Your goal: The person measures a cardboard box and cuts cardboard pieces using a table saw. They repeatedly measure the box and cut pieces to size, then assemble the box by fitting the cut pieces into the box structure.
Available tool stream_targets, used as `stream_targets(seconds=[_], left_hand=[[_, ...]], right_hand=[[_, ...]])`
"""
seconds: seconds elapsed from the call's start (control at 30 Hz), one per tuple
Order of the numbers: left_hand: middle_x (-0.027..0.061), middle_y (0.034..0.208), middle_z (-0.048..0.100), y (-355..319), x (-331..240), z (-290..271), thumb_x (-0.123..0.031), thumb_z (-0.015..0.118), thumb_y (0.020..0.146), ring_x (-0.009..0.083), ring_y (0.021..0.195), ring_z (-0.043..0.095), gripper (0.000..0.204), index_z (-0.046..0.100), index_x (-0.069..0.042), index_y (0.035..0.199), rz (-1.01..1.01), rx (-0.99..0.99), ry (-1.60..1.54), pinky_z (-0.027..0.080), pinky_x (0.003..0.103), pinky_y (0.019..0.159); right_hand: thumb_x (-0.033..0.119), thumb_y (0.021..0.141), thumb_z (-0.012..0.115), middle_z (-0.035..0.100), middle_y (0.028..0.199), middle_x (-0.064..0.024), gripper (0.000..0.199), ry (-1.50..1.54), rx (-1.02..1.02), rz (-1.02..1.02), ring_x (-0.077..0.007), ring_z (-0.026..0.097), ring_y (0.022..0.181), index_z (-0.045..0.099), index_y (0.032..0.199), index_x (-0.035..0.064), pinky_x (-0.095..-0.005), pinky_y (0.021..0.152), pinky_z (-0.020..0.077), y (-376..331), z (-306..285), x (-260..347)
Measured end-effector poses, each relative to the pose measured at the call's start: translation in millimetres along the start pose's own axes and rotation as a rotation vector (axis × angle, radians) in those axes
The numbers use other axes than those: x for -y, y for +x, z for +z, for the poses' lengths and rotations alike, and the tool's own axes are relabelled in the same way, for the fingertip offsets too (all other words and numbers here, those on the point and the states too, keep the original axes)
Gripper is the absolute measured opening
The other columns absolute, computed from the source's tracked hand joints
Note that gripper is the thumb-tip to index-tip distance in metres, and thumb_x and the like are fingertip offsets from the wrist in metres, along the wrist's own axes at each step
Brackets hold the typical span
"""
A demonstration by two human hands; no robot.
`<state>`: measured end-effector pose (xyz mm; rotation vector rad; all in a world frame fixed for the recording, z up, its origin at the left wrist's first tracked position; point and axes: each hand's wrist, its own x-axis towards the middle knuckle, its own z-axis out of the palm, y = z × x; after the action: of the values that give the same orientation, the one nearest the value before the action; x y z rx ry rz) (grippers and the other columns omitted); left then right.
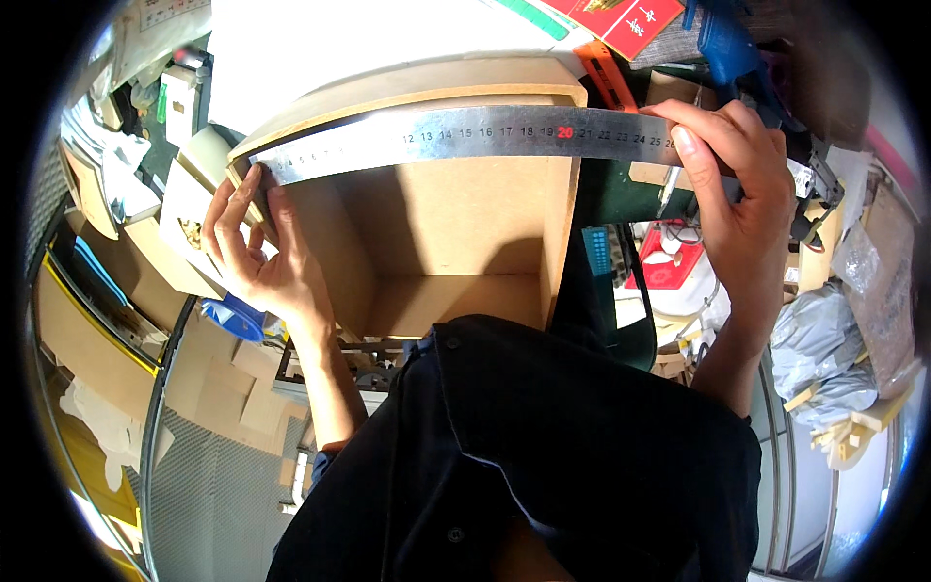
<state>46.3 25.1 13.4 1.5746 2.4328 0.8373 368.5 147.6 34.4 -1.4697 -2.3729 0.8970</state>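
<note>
A long steel ruler (475, 133) lies across the open top of a wooden box (436, 85), whose thin board walls surround a bare inside. My left hand (260, 254) is closed at the box's left corner, its fingertips and thumb pressed about the ruler's end and the wall there. Past the box's right wall, the ruler's other end sticks out, pinched between the thumb and fingers of my right hand (742, 184). The box's near side is partly hidden by my dark shirt.
Beyond the box is a bright white surface (291, 48). An orange tool (606, 76), a red packet (628, 21) and a blue object (722, 50) lie at the far right. A red tray (687, 264) stands right of the box, a blue dish (233, 317) lower left.
</note>
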Motion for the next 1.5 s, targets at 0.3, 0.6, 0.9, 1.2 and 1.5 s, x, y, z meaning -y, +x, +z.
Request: stream_targets(seconds=[0.3,0.6,0.9,1.2,1.5], left_hand=[[0.0105,0.116,0.057,1,1,-1,-0.001,0.07,0.084,0.0155,0.101,0.061,0.023,0.067,-0.007,0.106,-0.008,-0.011,-0.039,0.057,0.022,0.062],[0.0109,0.123,0.055,7,-15,-19,-0.001,0.069,0.082,0.0257,0.12,0.051,0.029,0.067,-0.011,0.11,-0.054,0.095,0.028,0.051,0.036,0.09],[0.0129,0.113,0.062,-92,-5,-118,-0.002,0.064,0.086,0.0266,0.107,0.059,0.026,0.065,-0.006,0.112,-0.157,0.118,-0.231,0.045,0.036,0.095],[0.0085,0.093,0.065,-394,54,-245,-0.003,0.062,0.089,0.0178,0.077,0.059,0.013,0.066,-0.004,0.102,-0.712,-0.275,-0.408,0.048,0.029,0.07],[0.0101,0.092,0.062,-671,53,-334,-0.008,0.055,0.095,0.0246,0.08,0.06,0.013,0.064,-0.004,0.103,-1.086,-0.974,-0.268,0.048,0.035,0.071]], right_hand=[[0.01,0.093,0.057,0.061,0.081,-0.0022,0.018,0.015,0.031,0.019,-0.0159,0.05,0.075,0.071,0.103,0.0083,-0.0291,0.073,0.0365,3,-4,2],[0.013,0.096,0.055,0.061,0.085,-0.0038,0.02,0.204,-0.174,0.097,-0.0153,0.055,0.077,0.068,0.111,0.0115,-0.0287,0.07,0.0409,-1,-7,-22],[0.01,0.097,0.048,0.058,0.12,-0.018,0.035,-0.066,-0.169,-0.14,-0.0331,0.055,0.113,0.053,0.13,0.0054,-0.0397,0.098,0.0417,45,15,24],[0.011,0.097,0.056,0.061,0.113,-0.0102,0.025,0.226,-0.364,-0.434,-0.0195,0.058,0.101,0.058,0.119,0.0006,-0.0304,0.089,0.0461,-72,73,260],[0.006,0.092,0.059,0.059,0.094,-0.0062,0.026,0.411,0.811,-0.813,-0.0143,0.057,0.085,0.055,0.118,0.003,-0.0295,0.078,0.0477,-384,321,462]])
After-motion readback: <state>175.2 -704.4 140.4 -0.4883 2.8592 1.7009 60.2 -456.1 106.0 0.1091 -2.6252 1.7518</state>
